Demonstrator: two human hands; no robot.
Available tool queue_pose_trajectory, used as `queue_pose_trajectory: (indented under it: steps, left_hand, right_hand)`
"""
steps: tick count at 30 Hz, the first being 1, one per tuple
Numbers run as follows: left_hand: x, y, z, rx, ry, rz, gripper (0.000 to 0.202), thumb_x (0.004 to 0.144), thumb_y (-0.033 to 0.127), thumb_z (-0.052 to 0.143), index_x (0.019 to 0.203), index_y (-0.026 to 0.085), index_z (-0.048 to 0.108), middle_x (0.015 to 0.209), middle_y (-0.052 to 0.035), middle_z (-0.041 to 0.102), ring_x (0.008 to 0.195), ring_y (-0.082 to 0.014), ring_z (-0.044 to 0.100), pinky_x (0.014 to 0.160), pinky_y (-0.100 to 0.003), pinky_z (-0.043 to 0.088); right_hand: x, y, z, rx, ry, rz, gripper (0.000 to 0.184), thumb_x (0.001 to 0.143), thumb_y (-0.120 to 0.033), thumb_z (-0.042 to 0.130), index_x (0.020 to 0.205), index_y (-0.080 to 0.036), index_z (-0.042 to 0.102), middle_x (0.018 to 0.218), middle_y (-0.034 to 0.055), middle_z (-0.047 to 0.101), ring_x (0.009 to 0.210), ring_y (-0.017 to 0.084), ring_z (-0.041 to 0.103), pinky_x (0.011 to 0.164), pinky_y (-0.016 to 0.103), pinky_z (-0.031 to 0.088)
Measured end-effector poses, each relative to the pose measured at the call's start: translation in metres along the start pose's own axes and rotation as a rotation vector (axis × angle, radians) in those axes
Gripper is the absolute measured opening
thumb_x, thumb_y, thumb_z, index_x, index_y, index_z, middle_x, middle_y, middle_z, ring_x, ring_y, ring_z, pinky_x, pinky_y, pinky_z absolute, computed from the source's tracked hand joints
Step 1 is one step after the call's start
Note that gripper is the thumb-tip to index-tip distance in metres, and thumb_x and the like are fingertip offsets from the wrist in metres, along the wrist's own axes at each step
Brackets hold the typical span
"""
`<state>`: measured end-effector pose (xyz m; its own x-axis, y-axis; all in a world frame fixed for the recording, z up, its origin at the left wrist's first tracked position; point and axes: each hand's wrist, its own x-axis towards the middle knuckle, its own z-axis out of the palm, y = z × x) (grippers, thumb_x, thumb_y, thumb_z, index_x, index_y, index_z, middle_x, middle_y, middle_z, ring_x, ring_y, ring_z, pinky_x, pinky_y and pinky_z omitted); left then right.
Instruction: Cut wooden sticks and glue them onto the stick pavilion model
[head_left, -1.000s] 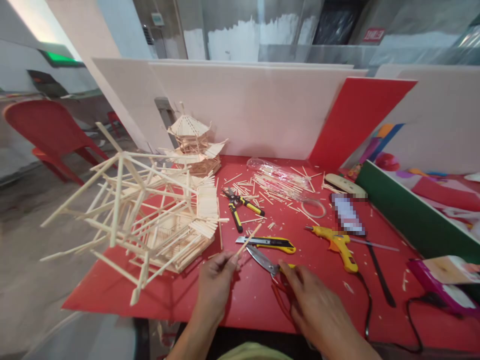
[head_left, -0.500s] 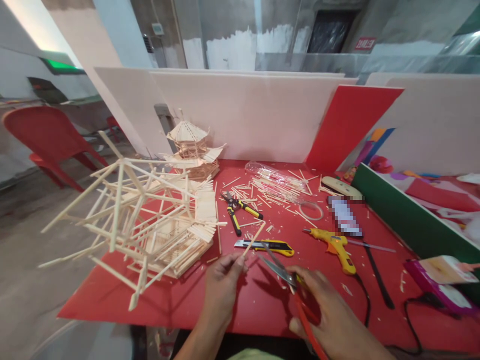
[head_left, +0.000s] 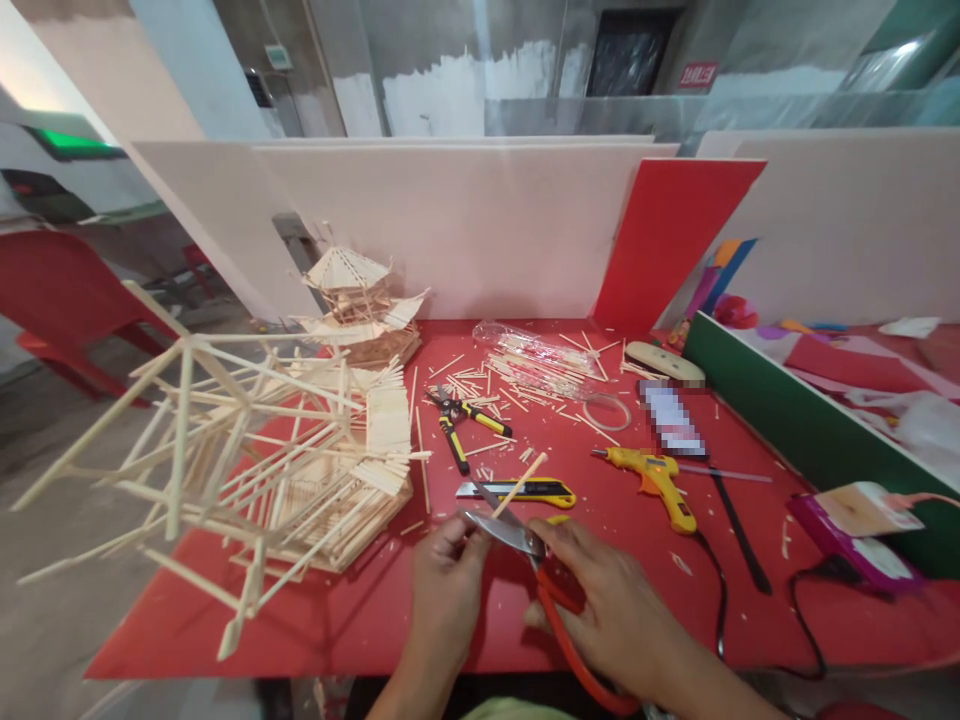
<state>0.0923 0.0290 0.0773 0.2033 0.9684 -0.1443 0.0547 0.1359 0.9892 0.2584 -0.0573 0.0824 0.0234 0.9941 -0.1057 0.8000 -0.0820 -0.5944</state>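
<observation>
Between the fingertips of my left hand [head_left: 448, 580] is a thin wooden stick [head_left: 523, 481], pointing up and to the right. My right hand [head_left: 600, 600] grips red-handled scissors [head_left: 559, 630]. Their parted blades reach left across the stick, close to my left fingertips; whether they touch the wood I cannot tell. Just beyond the hands lies a yellow and black utility knife [head_left: 551, 491]. Farther off, yellow-handled pliers [head_left: 459, 425] rest with their handles spread. To the left stands a large open frame of sticks [head_left: 184, 430], partly hiding a stick-built base [head_left: 330, 510] behind it.
A stick pagoda [head_left: 352, 290] stands at the back left. Loose sticks [head_left: 517, 370] and a tape ring [head_left: 607, 412] lie mid-table. To the right are a yellow glue gun [head_left: 652, 480], its cord, a phone [head_left: 673, 415] and a green board [head_left: 810, 440].
My right hand has brought the scissors left and onto the line of the stick, near my left fingers. The whole view has shifted slightly, so the table things appear farther left.
</observation>
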Motion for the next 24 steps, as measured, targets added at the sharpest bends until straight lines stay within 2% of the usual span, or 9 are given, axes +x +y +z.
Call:
queue_pose_trajectory:
  steps: [6,11,14,18,21,24]
  left_hand:
    - [0.0,0.002,0.002,0.062,-0.011,0.06,0.014,0.073,0.022,0.063,0.063,0.018,0.072,0.061,-0.0002,0.067,0.063,-0.0185,0.059,0.062,-0.025,0.045]
    - [0.001,0.006,0.003,0.128,-0.031,0.126,0.018,0.078,0.022,0.06,0.065,0.018,0.072,0.06,0.0002,0.065,0.062,-0.0171,0.057,0.06,-0.024,0.043]
    - [0.001,0.007,0.003,0.161,-0.063,0.194,0.02,0.08,0.022,0.058,0.066,0.018,0.072,0.061,-0.0002,0.065,0.062,-0.0174,0.057,0.061,-0.024,0.044]
    - [-0.001,0.007,0.003,0.257,-0.089,0.279,0.021,0.082,0.021,0.057,0.065,0.019,0.069,0.063,-0.0007,0.065,0.06,-0.0166,0.057,0.059,-0.023,0.043]
    - [-0.002,0.006,0.002,0.316,-0.099,0.35,0.023,0.083,0.019,0.056,0.064,0.019,0.068,0.058,0.0006,0.062,0.055,-0.0146,0.056,0.055,-0.022,0.041]
    - [-0.001,0.007,0.001,0.326,-0.156,0.39,0.027,0.085,0.018,0.054,0.062,0.018,0.067,0.052,0.0017,0.057,0.05,-0.013,0.053,0.052,-0.021,0.039]
  right_hand:
    - [-0.002,0.002,-0.004,0.023,0.06,-0.05,0.057,0.083,-0.042,0.067,0.136,-0.027,0.052,0.125,0.0127,0.062,0.109,0.03,0.062,0.089,0.042,0.052]
    - [-0.004,0.009,0.005,0.164,0.088,-0.093,0.053,0.087,-0.041,0.063,0.136,-0.022,0.052,0.116,0.0128,0.066,0.103,0.026,0.064,0.088,0.038,0.052]
    - [-0.005,0.015,0.011,0.21,0.126,-0.126,0.047,0.089,-0.029,0.057,0.135,-0.021,0.053,0.106,0.012,0.066,0.098,0.025,0.064,0.085,0.037,0.053]
    - [-0.008,0.018,0.011,0.22,0.159,-0.116,0.05,0.082,-0.015,0.052,0.131,-0.022,0.056,0.101,0.0098,0.067,0.091,0.024,0.064,0.08,0.037,0.054]
    - [-0.009,0.015,0.008,0.236,0.151,-0.088,0.05,0.08,-0.012,0.05,0.128,-0.023,0.058,0.109,0.0093,0.068,0.098,0.023,0.065,0.086,0.036,0.053]
    - [-0.01,0.013,0.004,0.26,0.13,-0.085,0.055,0.077,-0.01,0.05,0.13,-0.024,0.056,0.123,0.0091,0.065,0.111,0.022,0.063,0.092,0.033,0.052]
